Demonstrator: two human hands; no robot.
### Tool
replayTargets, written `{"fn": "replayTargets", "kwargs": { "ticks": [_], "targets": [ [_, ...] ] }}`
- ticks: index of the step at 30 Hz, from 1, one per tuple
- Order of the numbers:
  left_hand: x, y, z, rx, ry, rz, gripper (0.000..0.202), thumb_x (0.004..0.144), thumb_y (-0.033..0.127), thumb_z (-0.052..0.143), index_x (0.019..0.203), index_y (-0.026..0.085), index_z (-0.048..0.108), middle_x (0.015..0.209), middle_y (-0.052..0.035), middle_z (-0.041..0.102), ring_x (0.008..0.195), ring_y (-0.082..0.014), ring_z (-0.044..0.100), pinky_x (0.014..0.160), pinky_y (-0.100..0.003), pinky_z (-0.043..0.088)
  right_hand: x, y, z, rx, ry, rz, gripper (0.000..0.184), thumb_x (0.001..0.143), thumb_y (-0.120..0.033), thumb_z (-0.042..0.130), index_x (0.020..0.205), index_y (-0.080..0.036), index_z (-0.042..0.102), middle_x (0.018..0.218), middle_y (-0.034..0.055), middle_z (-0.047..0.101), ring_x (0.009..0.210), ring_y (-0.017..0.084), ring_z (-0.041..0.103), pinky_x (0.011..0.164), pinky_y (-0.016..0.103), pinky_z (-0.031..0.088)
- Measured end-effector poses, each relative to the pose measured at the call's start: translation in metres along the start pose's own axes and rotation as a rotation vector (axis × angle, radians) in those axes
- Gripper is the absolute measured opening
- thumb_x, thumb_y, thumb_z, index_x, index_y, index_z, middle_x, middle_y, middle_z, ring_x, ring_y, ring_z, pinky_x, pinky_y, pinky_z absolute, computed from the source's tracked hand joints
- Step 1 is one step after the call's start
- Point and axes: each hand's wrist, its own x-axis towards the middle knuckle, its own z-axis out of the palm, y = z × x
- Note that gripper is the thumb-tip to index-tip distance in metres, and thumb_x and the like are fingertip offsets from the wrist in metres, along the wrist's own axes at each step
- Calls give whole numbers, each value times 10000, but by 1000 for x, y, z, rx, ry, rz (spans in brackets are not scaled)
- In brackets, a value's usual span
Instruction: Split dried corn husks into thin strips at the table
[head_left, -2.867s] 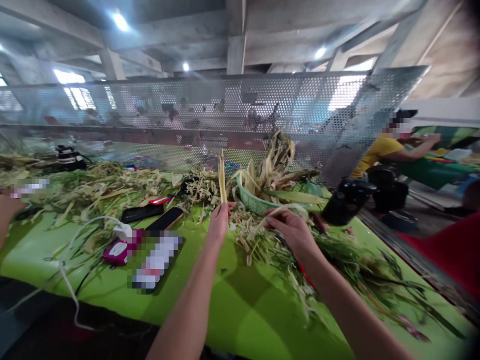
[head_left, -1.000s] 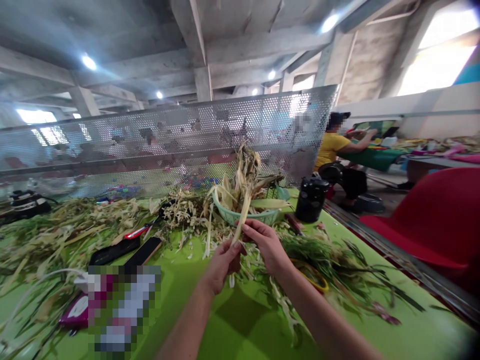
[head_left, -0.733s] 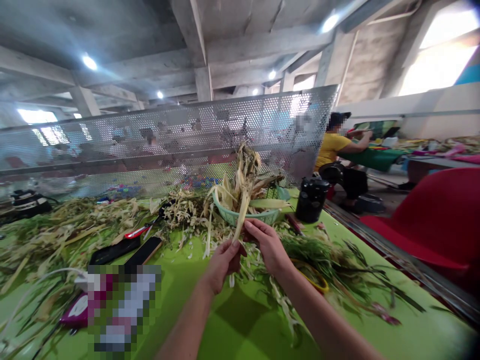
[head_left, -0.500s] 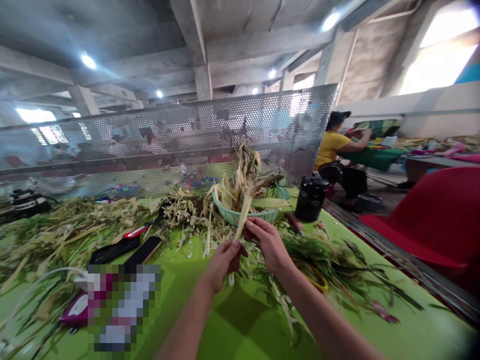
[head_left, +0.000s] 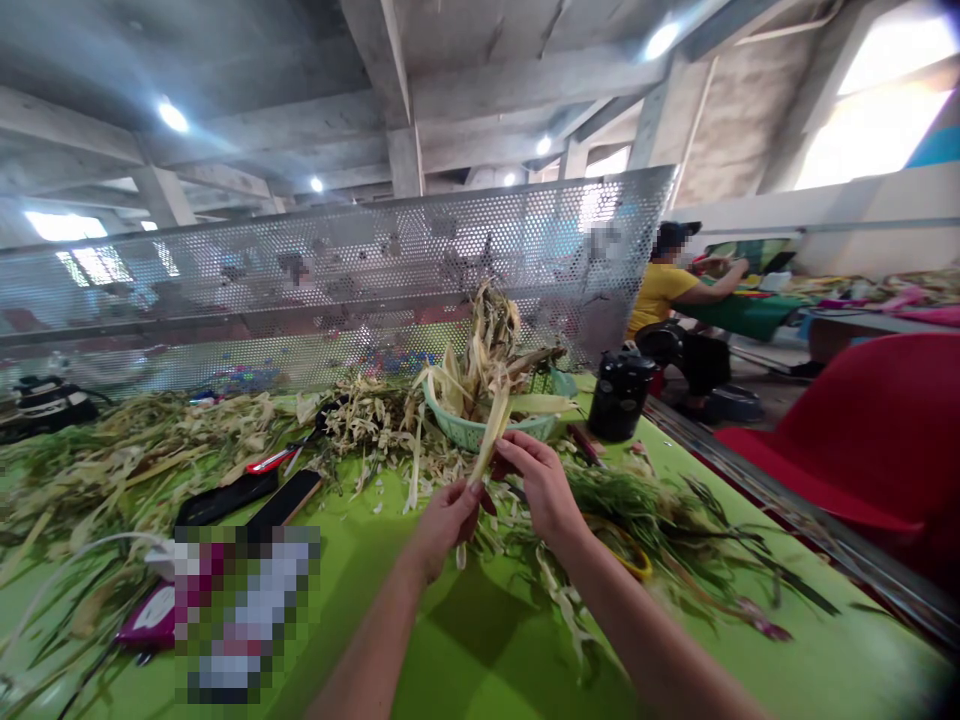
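Observation:
My left hand (head_left: 448, 525) pinches the lower end of a pale, dry husk strip (head_left: 491, 425), which looks like corn husk. The strip slants up and away, its far end overlapping the husks in the basket. My right hand (head_left: 541, 485) is closed at the strip's right edge, thumb and fingertips together just above the left hand. Right behind stands a mint-green plastic basket (head_left: 466, 432) heaped with dried husks (head_left: 484, 345). Short husk scraps (head_left: 375, 420) lie to its left, and thin green strands (head_left: 630, 510) are spread right of my right hand.
On the green tabletop (head_left: 352, 600) a red-handled tool (head_left: 268, 462), a black pouch (head_left: 225, 500) and a magenta item (head_left: 154, 615) lie at left. A black canister (head_left: 621, 395) stands right of the basket. Behind runs a perforated metal panel (head_left: 337, 290); a red chair (head_left: 855, 450) and a person in yellow (head_left: 656, 290) are at right.
Both hands stay almost in place on the husk strip. The upper part of the strip looks slightly wider and shifted a little right. The view has moved very slightly.

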Motion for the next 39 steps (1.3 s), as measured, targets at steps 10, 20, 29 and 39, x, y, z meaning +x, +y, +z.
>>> {"fn": "replayTargets", "kwargs": {
  "ticks": [10, 20, 29, 39],
  "targets": [
    [-3, 4, 2, -31, 28, 32, 524, 792, 647, 531, 808, 132, 627, 492, 81, 252, 427, -50, 189, 437, -234, 115, -2, -1, 3, 6, 30, 5, 73, 668, -263, 639, 688, -194, 625, 642, -20, 588, 582, 131, 500, 571, 255, 426],
    [1, 4, 2, 27, 114, 117, 412, 812, 567, 549, 944, 177, 564, 569, 42, 480, 480, -84, 417, 454, -208, 300, 0, 5, 3, 34, 55, 29, 152, 607, -201, 677, 752, -194, 631, 687, -21, 601, 591, 112, 495, 524, 230, 389],
    [-2, 8, 3, 69, 157, 158, 394, 823, 566, 538, 930, 187, 513, 657, 25, 520, 540, -91, 458, 490, -210, 371, 0, 8, 2, 79, 41, 81, 209, 649, -272, 722, 762, -201, 561, 648, -35, 582, 504, 110, 506, 523, 259, 406],
    [0, 4, 1, 7, 140, 138, 412, 801, 589, 560, 905, 199, 477, 647, 29, 542, 535, -89, 471, 485, -202, 363, 2, 12, 1, 50, 104, 27, 265, 649, -364, 776, 739, -193, 595, 680, -20, 566, 563, 105, 472, 512, 240, 387]
  ]
}}
